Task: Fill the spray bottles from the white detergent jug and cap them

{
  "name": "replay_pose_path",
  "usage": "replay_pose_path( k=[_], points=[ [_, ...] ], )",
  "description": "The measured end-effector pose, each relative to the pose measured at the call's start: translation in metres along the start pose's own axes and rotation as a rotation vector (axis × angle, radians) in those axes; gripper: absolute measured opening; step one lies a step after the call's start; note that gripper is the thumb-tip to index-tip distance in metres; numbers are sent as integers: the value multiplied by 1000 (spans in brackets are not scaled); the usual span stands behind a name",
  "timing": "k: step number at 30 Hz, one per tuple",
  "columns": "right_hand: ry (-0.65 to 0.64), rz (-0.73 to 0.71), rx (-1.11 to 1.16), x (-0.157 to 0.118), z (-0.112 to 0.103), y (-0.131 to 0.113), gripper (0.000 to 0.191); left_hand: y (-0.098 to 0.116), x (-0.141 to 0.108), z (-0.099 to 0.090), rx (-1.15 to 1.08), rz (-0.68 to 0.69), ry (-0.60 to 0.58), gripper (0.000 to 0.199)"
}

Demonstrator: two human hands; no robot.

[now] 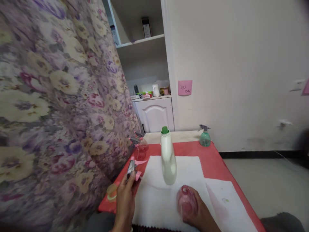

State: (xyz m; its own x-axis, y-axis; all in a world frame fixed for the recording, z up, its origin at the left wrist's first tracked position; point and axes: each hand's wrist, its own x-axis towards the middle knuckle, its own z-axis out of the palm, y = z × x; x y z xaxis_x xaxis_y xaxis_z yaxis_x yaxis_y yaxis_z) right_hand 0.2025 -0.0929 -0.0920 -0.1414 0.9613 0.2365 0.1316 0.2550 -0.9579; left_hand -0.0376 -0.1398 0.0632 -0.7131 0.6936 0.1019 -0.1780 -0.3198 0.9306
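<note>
My left hand (126, 197) is closed on a grey and pink spray head (131, 169) over the table's left side; a thin tube seems to run from it to the right. In my right hand (199, 211) is a pink see-through bottle (187, 201) with an open neck, held near the table's front edge. Between and beyond my hands, a pale green jug (168, 161) stands upright on a white cloth (154, 201), with a green piece (164, 130) in its mouth.
Pink spray bottles (142, 149) stand at the table's back left, a green spray bottle (205, 138) at the back right. A yellowish round lid (112, 192) lies by the left edge. A floral curtain (62, 96) hangs along the left. White paper (231, 203) covers the front right.
</note>
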Motion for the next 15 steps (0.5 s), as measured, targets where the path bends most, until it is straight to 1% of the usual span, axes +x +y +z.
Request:
replay_pose_path(
  k=[1, 2, 3, 4, 6, 9, 15],
  points=[
    [1, 1, 5, -1, 1, 1, 63, -9, 6, -7, -14, -59, 7, 42],
    [1, 4, 10, -1, 1, 2, 61, -19, 13, -13, 4, -122, -14, 45],
    [0, 9, 15, -2, 2, 3, 60, -29, 18, -18, 30, -171, -44, 47],
    [-3, 14, 19, -2, 3, 5, 59, -38, 24, -21, 54, -197, -49, 48],
    [-16, 25, 22, -3, 3, 7, 63, -56, 34, -26, 93, -222, -42, 46],
    [-23, 51, 10, -4, 2, 9, 66, -77, 48, -28, 92, -227, -21, 44],
    [-11, 100, 41, -5, 2, 7, 61, -109, 71, -31, 81, -218, 3, 40]
  ],
)
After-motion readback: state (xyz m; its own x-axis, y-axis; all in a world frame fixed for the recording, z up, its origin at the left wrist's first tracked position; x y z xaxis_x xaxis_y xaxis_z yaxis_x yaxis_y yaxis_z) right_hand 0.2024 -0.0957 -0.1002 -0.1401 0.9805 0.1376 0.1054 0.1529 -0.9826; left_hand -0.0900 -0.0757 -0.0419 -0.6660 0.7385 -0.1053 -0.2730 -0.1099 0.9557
